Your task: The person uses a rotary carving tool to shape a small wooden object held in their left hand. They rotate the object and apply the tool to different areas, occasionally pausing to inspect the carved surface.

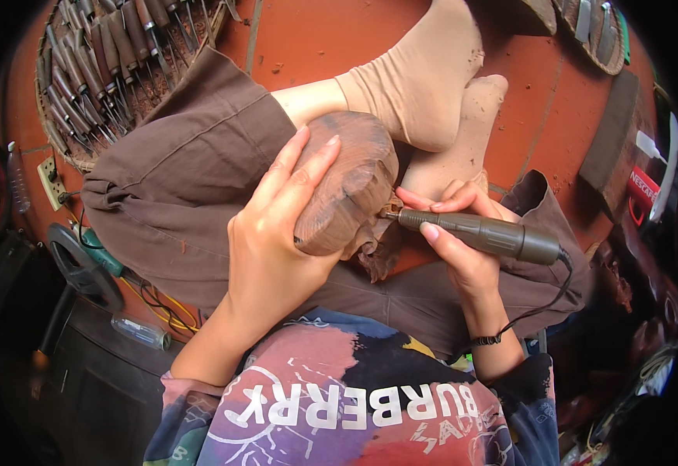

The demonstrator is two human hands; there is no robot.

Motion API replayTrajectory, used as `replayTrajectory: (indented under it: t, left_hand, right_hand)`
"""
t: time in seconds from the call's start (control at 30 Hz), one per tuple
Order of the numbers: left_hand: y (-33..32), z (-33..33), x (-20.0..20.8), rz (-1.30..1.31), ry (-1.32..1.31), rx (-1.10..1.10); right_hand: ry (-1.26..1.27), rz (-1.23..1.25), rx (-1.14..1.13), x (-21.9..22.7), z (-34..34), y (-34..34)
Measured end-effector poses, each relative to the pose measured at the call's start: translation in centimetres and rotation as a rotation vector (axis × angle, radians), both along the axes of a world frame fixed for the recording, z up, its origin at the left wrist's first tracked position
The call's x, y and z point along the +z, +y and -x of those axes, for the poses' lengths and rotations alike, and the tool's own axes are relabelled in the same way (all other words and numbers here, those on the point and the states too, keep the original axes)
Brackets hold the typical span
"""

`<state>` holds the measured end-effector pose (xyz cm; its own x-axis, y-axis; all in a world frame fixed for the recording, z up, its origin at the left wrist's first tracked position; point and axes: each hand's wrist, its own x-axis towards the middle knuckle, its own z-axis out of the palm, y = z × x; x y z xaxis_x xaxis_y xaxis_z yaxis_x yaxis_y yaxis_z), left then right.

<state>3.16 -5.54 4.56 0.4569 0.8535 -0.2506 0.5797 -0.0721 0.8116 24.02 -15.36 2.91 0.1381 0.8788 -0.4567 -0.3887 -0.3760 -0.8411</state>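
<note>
Over my lap, my left hand (pixel 281 206) is wrapped round a dark brown wood carving (pixel 352 175), fingers across its flat grained base. Its carved part (pixel 378 252) points down toward my lap, partly hidden by the base and my hand. My right hand (pixel 463 241) grips a dark rotary carving tool (pixel 490 234) like a pen, thumb below and fingers above. The tool's tip meets or lies very close to the carving's right side; exact contact is hard to make out. A black cord runs from the tool's back end past my right wrist.
A round basket (pixel 83 163) of wooden-handled chisels stands at the far left. Another basket (pixel 615 66) with blades sits far right, near a dark wooden block (pixel 609 147). A power strip (pixel 50 182), cables and a plastic bottle (pixel 141 332) lie left on the red tiled floor (pixel 545 93).
</note>
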Motion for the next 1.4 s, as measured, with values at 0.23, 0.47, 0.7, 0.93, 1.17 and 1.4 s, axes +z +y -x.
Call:
replayTrajectory:
  t: [0.23, 0.47, 0.7, 0.93, 1.17, 1.4]
  left_hand:
    - [0.0, -0.4, 0.7, 0.141, -0.004, 0.032]
    - [0.1, -0.5, 0.7, 0.162, -0.042, 0.049]
    - [0.1, -0.5, 0.8, 0.135, -0.039, 0.04]
    - [0.0, -0.7, 0.9, 0.141, -0.026, 0.051]
    - [-0.2, -0.8, 1.1, 0.146, -0.015, 0.049]
    - [-0.1, -0.7, 1.2, 0.151, -0.031, 0.047]
  right_hand:
    - [-0.232, 0.129, 0.174, 2.5, -0.3, 1.2]
    - [-0.136, 0.199, 0.177, 2.5, -1.3, 1.3]
    - [-0.174, 0.192, 0.17, 2.8, -0.8, 1.3]
    - [-0.162, 0.206, 0.112, 2.8, -0.5, 1.0]
    - [-0.073, 0.211, 0.075, 3.1, -0.7, 0.8]
    - [-0.078, 0.195, 0.084, 3.0, -0.5, 0.6]
